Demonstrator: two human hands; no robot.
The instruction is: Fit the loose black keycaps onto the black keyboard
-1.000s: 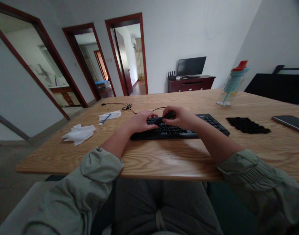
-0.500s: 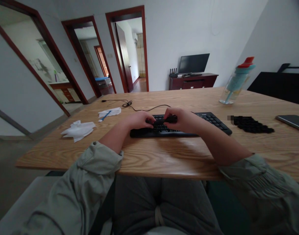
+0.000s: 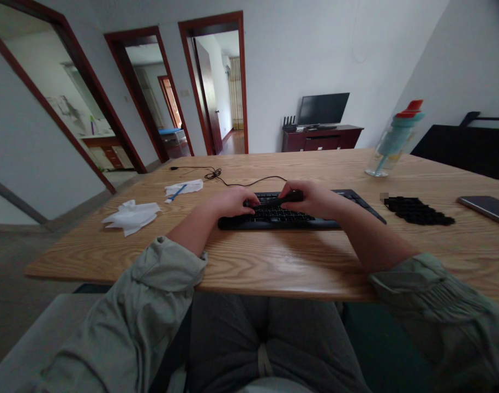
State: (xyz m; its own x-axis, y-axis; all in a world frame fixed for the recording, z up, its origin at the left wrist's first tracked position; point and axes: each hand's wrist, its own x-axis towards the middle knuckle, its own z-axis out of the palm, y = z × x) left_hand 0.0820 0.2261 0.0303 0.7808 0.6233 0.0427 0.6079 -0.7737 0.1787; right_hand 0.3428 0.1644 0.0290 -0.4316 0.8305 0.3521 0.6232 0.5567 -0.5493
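Observation:
A black keyboard [image 3: 282, 219] lies in front of me on the wooden table. Above its keys, a dark stick-like object [image 3: 276, 202] spans the gap between my hands; its exact kind is unclear. My right hand [image 3: 308, 197] closes around the thicker right end. At the other end, the bent fingers and thumb of my left hand [image 3: 235, 201] pinch the object's tip, low over the left keys. Both wrists come in from the table's front edge. My hands hide parts of the keyboard's left side and right half.
The keyboard's black cable [image 3: 213, 173] is coiled behind it. Left lie a crumpled white tissue [image 3: 132, 217] and a blue-and-white stick [image 3: 176, 193] on another tissue [image 3: 191, 186]. Right are small black pieces [image 3: 419, 211] in a cluster, a phone [image 3: 486, 207] and a water bottle [image 3: 390, 146].
My right hand has shifted slightly to the right, and more of the dark stick-like object shows between my hands. My left hand stays nearly in place. The view has tilted slightly.

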